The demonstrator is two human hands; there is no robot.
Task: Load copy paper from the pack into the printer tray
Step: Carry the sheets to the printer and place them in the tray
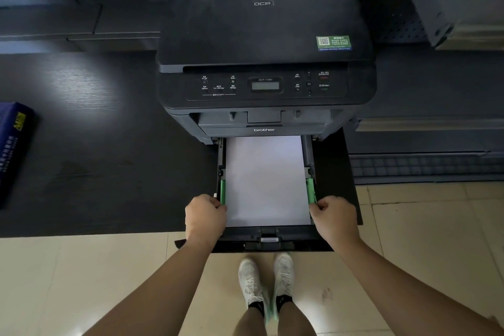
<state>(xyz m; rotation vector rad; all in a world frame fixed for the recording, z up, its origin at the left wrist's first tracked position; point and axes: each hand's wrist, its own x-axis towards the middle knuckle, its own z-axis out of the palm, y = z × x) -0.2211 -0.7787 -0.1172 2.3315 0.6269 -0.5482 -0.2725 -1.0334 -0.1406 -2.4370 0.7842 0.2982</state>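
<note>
Paper (266,180) flat in pulled-out tray (272,234) at printer's (264,35) 6 o'clock, left hand (205,217) and right hand (334,217) fingers curled, pinching green side guides (223,191), pack (12,150) at 9 o'clock on dark desk (109,158), tiled floor (422,226) below.

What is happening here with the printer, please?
A person is loading paper into a black printer. Its tray is pulled out toward them, and a stack of white paper already lies flat in it. The left hand and the right hand each hold one side of the tray, next to the green guides. The blue paper pack lies on the dark table far to the left. The tray is not yet pushed back in.
</note>
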